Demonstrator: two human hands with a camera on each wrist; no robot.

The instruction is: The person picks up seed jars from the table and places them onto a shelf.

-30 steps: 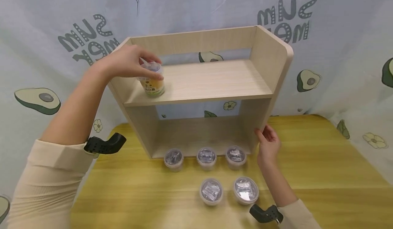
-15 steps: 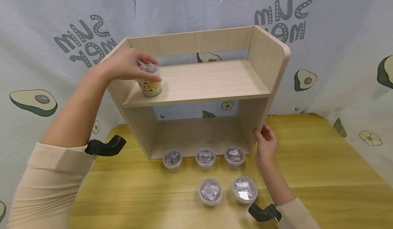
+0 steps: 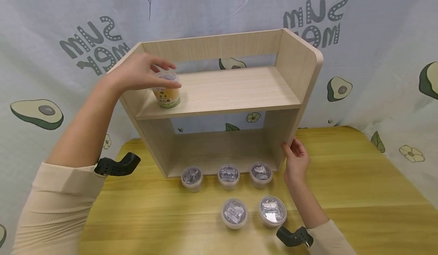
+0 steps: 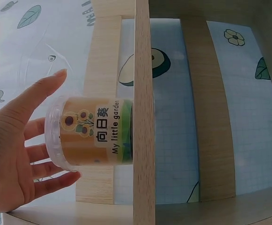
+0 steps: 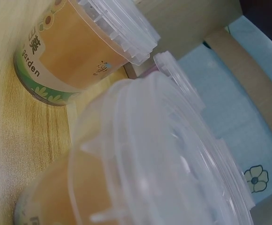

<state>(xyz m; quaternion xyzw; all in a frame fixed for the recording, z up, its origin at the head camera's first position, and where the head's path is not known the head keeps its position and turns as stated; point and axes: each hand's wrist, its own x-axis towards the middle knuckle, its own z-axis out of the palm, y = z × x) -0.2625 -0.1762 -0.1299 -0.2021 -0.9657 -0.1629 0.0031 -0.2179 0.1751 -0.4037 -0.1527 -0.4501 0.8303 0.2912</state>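
Note:
A clear-lidded plastic cup point(image 3: 169, 97) with an orange and green sunflower label stands upright at the left end of the upper board of a small wooden shelf point(image 3: 226, 91). In the left wrist view the cup point(image 4: 96, 131) meets the board's edge point(image 4: 144, 117). My left hand point(image 3: 145, 72) is spread around its lid, the thumb point(image 4: 44, 89) off the cup and the fingers extended past the lid's other side. Low on the shelf's right side panel point(image 3: 291, 133), my right hand point(image 3: 297, 162) grips the edge between thumb and fingers; the right wrist view does not show this hand.
Three lidded cups point(image 3: 228, 174) stand in a row before the shelf's lower board point(image 3: 222, 148). Two more cups point(image 3: 234, 212) are nearer on the wooden table point(image 3: 154, 217). A patterned cloth point(image 3: 212, 8) hangs behind the shelf.
My left thumb and fingers have spread apart and loosened from the cup, which stays on the upper board. My right hand keeps its place on the side panel. The head view has shifted slightly.

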